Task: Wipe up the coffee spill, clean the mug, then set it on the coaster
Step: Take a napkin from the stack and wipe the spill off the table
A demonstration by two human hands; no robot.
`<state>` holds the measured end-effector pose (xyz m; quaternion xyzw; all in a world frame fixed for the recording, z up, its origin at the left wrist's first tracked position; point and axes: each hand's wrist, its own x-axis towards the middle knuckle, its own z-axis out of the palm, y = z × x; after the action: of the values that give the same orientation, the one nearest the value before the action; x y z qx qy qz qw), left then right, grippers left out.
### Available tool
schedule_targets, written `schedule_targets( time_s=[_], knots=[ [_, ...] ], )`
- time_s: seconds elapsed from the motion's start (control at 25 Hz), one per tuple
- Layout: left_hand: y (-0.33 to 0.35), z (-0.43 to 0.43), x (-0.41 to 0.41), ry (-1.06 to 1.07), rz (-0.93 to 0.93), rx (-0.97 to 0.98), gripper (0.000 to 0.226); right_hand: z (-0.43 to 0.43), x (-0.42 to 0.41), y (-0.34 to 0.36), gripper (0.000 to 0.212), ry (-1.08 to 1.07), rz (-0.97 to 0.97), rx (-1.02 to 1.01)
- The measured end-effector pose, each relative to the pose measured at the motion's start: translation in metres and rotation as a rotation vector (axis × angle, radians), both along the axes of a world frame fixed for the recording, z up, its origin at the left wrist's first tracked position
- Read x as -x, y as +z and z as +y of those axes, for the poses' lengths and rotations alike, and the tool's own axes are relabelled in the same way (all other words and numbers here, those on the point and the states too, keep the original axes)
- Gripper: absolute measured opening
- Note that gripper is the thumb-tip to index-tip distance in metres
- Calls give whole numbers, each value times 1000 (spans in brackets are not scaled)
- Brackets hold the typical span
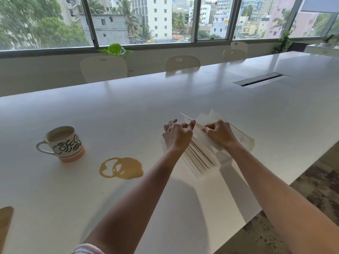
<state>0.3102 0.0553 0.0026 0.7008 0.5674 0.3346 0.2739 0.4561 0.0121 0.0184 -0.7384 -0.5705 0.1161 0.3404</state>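
Observation:
A white mug (63, 143) with black "Coffee" lettering and an orange base stands at the left of the white table (128, 107), holding milky coffee. To its right lies a tan coffee spill (122, 168) in looping puddles. A stack of white paper napkins (200, 154) lies right of the spill. My left hand (177, 134) pinches the edge of the top napkin, lifting it. My right hand (219, 133) rests on the stack and grips napkin paper beside it. A brown coaster (5, 220) shows partly at the lower left edge.
A cable slot (260, 79) is set into the table at the far right. White chairs (181, 63) line the far side under wide windows, with a green plant (115, 49) on the sill. Patterned carpet (311, 184) lies beyond the table's right edge.

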Motion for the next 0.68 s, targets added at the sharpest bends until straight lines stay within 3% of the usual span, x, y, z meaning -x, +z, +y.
schedule_targets(
  time_s=[0.2, 0.36, 0.48, 0.68],
  knots=[
    [24, -4, 2, 29, -337, 164, 51, -1, 20, 18, 28, 65, -49, -91],
    [37, -7, 16, 29, -581, 277, 28, -4, 46, 30, 24, 143, -61, -132],
    [44, -8, 36, 95, -726, 340, 14, -5, 68, 35, 23, 200, -44, -164],
    [51, -12, 88, 178, -898, 388, 13, -2, 100, 35, 24, 224, -24, -238]
  ],
)
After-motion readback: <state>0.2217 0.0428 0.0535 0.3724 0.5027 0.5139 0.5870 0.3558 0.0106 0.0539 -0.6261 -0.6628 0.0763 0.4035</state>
